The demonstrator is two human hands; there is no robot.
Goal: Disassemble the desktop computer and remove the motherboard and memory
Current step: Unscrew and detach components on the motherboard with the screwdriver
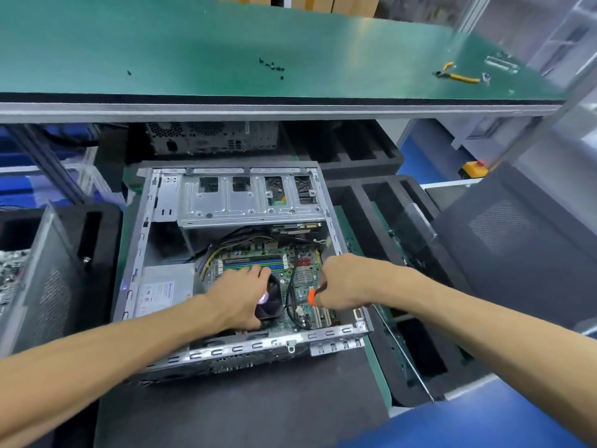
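Observation:
An open desktop case (139, 253) lies flat on a low mat, with its green motherboard (290, 313) exposed inside. Memory sticks (255, 263) sit in blue and green slots toward the far side of the board. My left hand (239, 295) rests flat over the black CPU cooler fan (271, 302), fingertips reaching the memory slots. To the right, my right hand (342, 286) is closed around a screwdriver with an orange and black handle (311, 296), its tip hidden down at the board. A black cable (290, 305) loops between the two hands.
A silver drive cage (248, 202) spans the case's far half; a power supply (161, 289) sits at its left. Several loose black screws (273, 66) and yellow-handled pliers (457, 76) lie on the green shelf above. Black foam trays (387, 202) sit right, another case (35, 279) left.

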